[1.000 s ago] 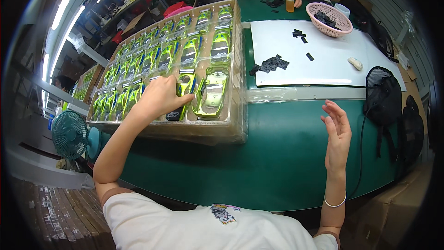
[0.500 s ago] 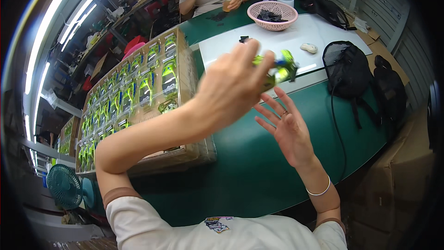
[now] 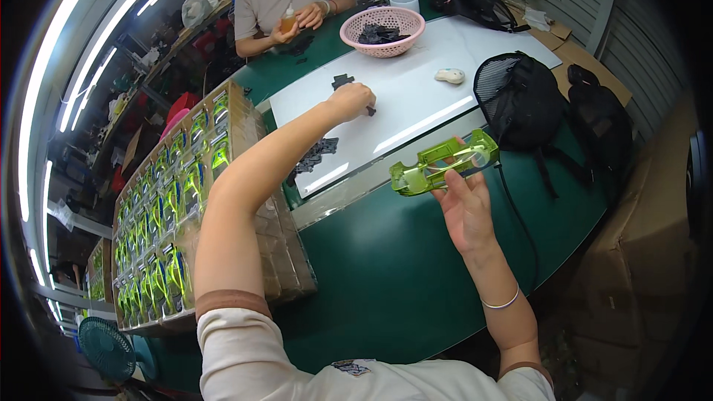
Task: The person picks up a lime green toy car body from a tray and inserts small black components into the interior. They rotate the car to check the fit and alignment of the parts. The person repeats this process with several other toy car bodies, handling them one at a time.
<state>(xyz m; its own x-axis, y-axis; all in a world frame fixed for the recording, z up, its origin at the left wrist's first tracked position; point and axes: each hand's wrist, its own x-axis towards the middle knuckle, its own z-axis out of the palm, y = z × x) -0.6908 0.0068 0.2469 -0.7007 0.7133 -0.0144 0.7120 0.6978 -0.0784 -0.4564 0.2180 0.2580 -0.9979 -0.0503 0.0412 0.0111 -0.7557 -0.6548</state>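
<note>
My right hand (image 3: 466, 215) grips a green plastic toy car shell (image 3: 427, 174) from below, thumb on its near side. The shell is hollow, with openings in it, and is held tilted above the table. Far off on the white board, my left hand (image 3: 350, 102) is closed, fingertips down, over a small black part (image 3: 370, 111) that peeks out beside them; how the fingers grip it is partly hidden. Another small group of black parts (image 3: 342, 81) lies just beyond that hand. Closer to me, a pile of black parts (image 3: 318, 154) rests near the board's left edge, beside my left forearm.
At left, a large carton (image 3: 286, 252) holds rows of green toy cars in clear trays. A pink basket (image 3: 382, 48) of black pieces, a white mouse-shaped object (image 3: 449, 75) and black bags (image 3: 520, 100) are around the board (image 3: 423, 96). Across the table sits a person (image 3: 286, 0) holding a small bottle.
The green shell has passed from my left hand to my right, which was open before. My left hand has moved away to the black parts on the board. The whole view has shifted.
</note>
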